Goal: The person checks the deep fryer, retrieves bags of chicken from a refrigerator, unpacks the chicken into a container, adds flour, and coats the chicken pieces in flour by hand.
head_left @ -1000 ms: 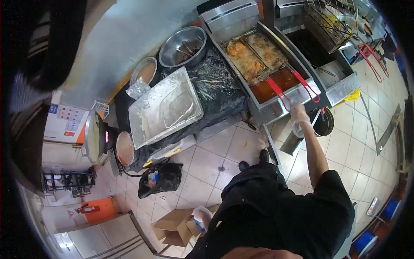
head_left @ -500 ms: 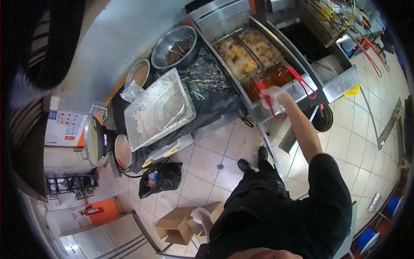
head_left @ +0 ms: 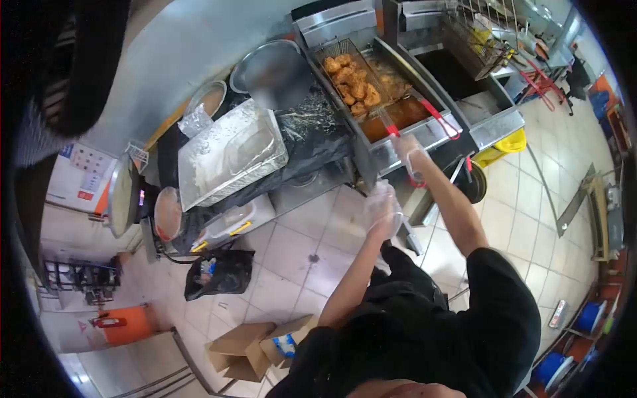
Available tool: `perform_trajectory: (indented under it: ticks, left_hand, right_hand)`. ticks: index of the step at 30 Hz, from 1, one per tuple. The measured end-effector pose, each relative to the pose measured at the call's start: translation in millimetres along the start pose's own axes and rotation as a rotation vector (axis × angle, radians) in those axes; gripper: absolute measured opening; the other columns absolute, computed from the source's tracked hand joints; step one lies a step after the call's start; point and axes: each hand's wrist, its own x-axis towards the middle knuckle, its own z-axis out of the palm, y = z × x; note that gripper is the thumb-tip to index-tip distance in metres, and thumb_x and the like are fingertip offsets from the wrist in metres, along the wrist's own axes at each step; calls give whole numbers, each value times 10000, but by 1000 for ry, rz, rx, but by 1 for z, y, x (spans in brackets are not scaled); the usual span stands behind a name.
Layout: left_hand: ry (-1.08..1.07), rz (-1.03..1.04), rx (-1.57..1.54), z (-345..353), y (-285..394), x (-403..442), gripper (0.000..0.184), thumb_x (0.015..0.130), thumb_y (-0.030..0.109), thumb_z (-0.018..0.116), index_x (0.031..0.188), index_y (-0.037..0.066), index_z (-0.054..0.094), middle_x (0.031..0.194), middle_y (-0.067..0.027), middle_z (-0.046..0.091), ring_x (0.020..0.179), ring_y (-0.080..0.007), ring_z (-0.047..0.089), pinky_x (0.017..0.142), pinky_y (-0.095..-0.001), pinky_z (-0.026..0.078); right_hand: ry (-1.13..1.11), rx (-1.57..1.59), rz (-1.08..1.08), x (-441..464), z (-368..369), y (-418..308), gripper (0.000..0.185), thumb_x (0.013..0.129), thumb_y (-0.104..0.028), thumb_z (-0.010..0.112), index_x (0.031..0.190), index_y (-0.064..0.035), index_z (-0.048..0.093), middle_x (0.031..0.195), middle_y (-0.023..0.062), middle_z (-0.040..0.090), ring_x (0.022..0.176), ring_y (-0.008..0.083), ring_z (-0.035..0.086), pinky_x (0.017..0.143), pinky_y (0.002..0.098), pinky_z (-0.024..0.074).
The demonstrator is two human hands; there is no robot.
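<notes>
basket (head_left: 345, 48) lifted, browned pieces (head_left: 358, 89) raised from oil (head_left: 406, 117), left hand (head_left: 381, 207) now near right hand (head_left: 407, 151)

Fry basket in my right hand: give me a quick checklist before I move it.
1. Right hand on the red handle: ok, gripping it.
2. Fried pieces inside the raised basket: ok.
3. Pieces above the oil: ok, they look out of it.
4. Left hand empty: cannot tell; it is near the fryer front.
5. Other basket out of the oil: not ok, it sits down in it.
6. Pieces cooked through: cannot tell.
</notes>
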Motion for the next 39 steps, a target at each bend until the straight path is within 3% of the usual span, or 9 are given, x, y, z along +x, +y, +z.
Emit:
perform_trajectory:
  ticks: [2, 6, 9, 15, 21, 26, 30, 37, 39]
  left_hand:
    - [31, 130, -20, 35, 9, 12, 491, 951, 445, 372, 1077, 31, 602, 998, -151, 630, 996, -296, 580, 867, -389, 424]
    - [68, 353, -60, 97, -38, 48, 413, 912, 407, 450, 934, 30, 619, 900, -190, 625, 859, -314, 601, 760, -441, 438]
    - [-36, 432, 403, 125, -32, 58, 423, 931, 399, 418, 896, 31, 625, 854, -192, 633, 842, -301, 611, 723, -453, 447]
    - [438, 556, 109, 171, -6, 39, 262, 876, 247, 522, 998, 37, 624, 802, -193, 617, 695, -334, 609, 645, -434, 474]
    - [275, 233, 184, 173, 8, 44, 192, 846, 157, 535, 952, 20, 617, 783, -199, 624, 676, -362, 607, 584, -485, 454]
    - [422, 265, 440, 179, 15, 26, 184, 847, 194, 540, 879, 28, 613, 801, -209, 631, 734, -365, 623, 604, -470, 460]
    - [344, 226, 197, 172, 30, 34, 329, 819, 271, 565, 1079, 69, 557, 881, -208, 637, 833, -378, 622, 681, -485, 477]
    - [274, 161, 322, 156, 30, 85, 407, 807, 347, 572, 1106, 71, 579, 951, -195, 641, 840, -382, 623, 675, -481, 480]
    - [181, 168, 396, 176, 10, 58, 449, 802, 344, 580, 1164, 81, 541, 958, -201, 634, 838, -382, 621, 674, -479, 476]
  right_hand:
    - [41, -278, -60, -21, -2, -4, 259, 911, -271, 477, 1061, -71, 547, 797, 64, 629, 748, 195, 616, 657, 333, 478]
    - [39, 433, 213, -84, -21, -30, 344, 961, -379, 427, 799, -98, 542, 563, -1, 476, 462, 144, 474, 405, 291, 353]
    - [-67, 543, 258, -95, -41, -21, 334, 943, -386, 459, 789, -95, 516, 558, -4, 430, 437, 118, 415, 378, 252, 298]
    - [-194, 628, 204, -111, -50, -12, 316, 955, -349, 431, 780, -100, 513, 569, -2, 415, 489, 92, 432, 423, 256, 352]
    - [-46, 277, 169, -80, -31, 25, 625, 954, -480, 277, 995, 51, 604, 838, 281, 629, 863, 483, 582, 782, 485, 474]
    - [103, -184, -263, -74, -35, 43, 607, 949, -456, 343, 959, 85, 619, 899, 306, 618, 963, 460, 571, 811, 474, 443]
    - [-36, 116, 121, -109, -70, -27, 569, 950, -434, 360, 869, 66, 617, 820, 259, 635, 802, 437, 612, 655, 468, 464]
    - [125, -3, -275, -39, -38, 26, 505, 951, -432, 414, 805, 7, 616, 625, 124, 587, 601, 270, 590, 533, 383, 429]
    - [-197, 389, -14, -73, -51, 18, 500, 950, -439, 414, 790, -11, 617, 551, 35, 477, 514, 173, 512, 477, 322, 402]
